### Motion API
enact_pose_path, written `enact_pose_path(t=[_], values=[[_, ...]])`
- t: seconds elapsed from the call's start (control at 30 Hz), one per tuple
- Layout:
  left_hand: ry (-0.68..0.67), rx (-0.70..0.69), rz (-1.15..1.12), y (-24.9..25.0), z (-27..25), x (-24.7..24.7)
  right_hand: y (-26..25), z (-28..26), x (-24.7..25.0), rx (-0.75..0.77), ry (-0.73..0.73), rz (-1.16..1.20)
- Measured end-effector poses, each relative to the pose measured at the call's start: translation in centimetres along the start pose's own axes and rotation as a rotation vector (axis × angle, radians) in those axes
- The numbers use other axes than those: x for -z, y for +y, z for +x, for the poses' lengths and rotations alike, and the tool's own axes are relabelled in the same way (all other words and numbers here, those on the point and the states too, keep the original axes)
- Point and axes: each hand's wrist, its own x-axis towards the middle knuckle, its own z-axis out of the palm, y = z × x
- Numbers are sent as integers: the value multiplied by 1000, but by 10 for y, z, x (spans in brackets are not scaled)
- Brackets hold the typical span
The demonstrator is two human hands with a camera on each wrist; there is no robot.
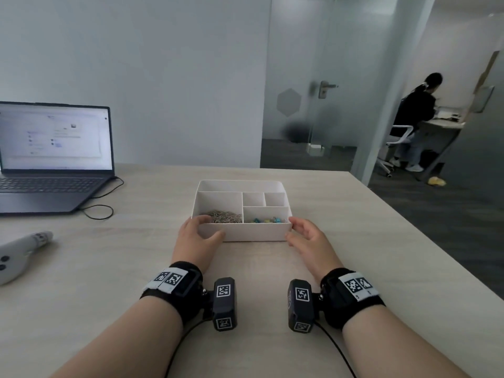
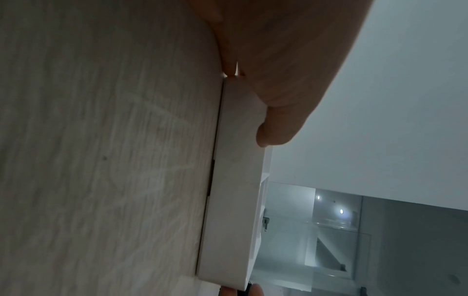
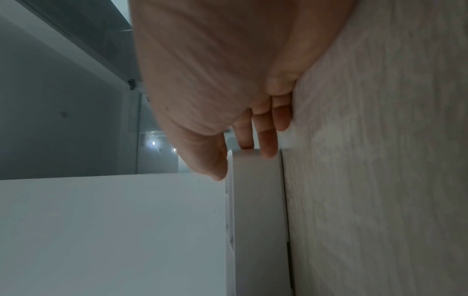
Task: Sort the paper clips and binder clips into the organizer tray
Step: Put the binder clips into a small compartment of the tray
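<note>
A white organizer tray [image 1: 240, 183] sits in the middle of the table. A heap of silver paper clips [image 1: 222, 216] lies in its large left compartment, and coloured binder clips [image 1: 268, 220] lie in the front right one. The two small compartments and the long back one look bare. My left hand [image 1: 197, 238] grips the tray's front left corner, fingers over the rim and thumb on the front wall [image 2: 235, 200]. At the front right corner my right hand [image 1: 308, 241] cups the tray, with fingers [image 3: 268, 144] on the end wall [image 3: 258, 210] and thumb by the front.
An open laptop [image 1: 51, 159] stands at the far left with a black cable [image 1: 101, 211] looping beside it. A white handheld device [image 1: 21, 255] lies near the left edge. The table's right edge runs diagonally. A person [image 1: 417, 118] sits beyond the glass door.
</note>
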Motion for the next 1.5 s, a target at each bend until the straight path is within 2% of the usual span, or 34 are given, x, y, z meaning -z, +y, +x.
enact_pose_path(t=[0.3, 0.7, 0.87, 1.1, 1.3, 1.43, 1.5], values=[[-104, 25, -92, 0, -20, 9, 4, -14, 11, -46, 207, 179], [-49, 1, -229, 2, -41, 14, 2, -34, 11, -40, 206, 143], [-74, 0, -189, 1, -41, 14, 0, -37, 11, -39, 207, 122], [3, -42, -115, 3, -42, 18, -6, -38, 14, -66, 212, 162], [-8, -166, -90, 25, -31, 31, -31, -36, 28, -79, 216, 127], [-118, -219, -199, 58, -24, 42, -78, -32, 37, 8, 100, 93], [-148, -272, -204, 79, -18, 48, -115, -29, 41, 98, 61, 124]])
